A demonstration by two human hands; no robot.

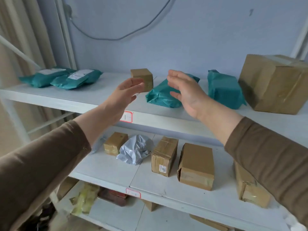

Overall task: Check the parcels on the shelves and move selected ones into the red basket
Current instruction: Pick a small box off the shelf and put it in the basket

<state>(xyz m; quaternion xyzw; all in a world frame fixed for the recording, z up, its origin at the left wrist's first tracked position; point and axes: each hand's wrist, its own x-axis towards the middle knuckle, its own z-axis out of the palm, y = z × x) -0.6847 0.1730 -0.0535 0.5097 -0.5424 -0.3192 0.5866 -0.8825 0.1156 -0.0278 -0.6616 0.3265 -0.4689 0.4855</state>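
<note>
While hands (186, 94) hover, parcel (162, 95) lies between.

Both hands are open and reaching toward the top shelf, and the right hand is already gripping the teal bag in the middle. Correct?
Not quite. The right hand grips nothing: in the head view its fingers are spread open in front of the teal bag. The rest holds: the left hand is open too, both reaching toward the top shelf.

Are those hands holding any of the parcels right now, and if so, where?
Nothing is held. The left hand and right hand are both open, raised either side of the teal bag on the top shelf.
</note>
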